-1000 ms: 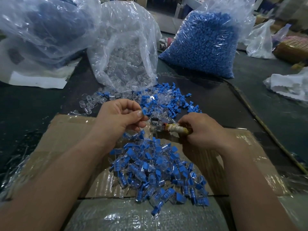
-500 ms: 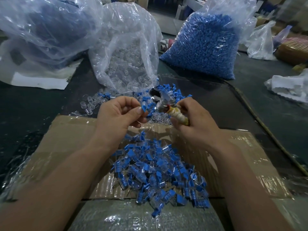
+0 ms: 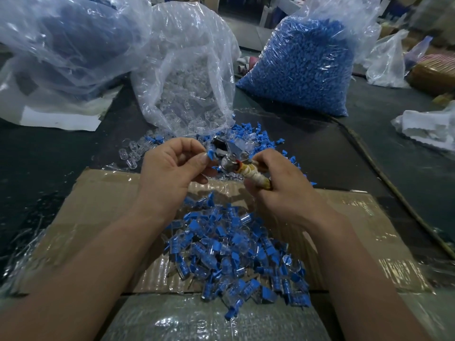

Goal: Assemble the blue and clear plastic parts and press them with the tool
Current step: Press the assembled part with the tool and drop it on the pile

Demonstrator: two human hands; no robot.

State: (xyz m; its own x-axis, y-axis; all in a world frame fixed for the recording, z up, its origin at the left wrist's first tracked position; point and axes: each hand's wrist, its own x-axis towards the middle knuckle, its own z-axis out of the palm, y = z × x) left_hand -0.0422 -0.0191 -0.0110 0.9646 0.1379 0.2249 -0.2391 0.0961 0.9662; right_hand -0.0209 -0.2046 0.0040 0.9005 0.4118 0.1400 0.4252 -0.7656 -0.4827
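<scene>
Left hand grip pinches the blue part; right hand grip clasps the tool. Align the part squarely with the tool head before pressing.

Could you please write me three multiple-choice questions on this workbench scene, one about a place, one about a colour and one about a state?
1. Where does the pile of assembled parts lie?
A. on the cardboard
B. in a bucket
C. in a metal tray
2. What colour fills the bag at back right?
A. red
B. green
C. blue
3. What is the right hand doing?
A. resting flat and open
B. gripping the tool by its wrapped handle
C. lifting a box
Answers: 1 A, the pile sits on the taped cardboard between the forearms; 2 C, blue pieces show through the clear plastic; 3 B, its fingers curl round the pale wrapped handle.
</scene>
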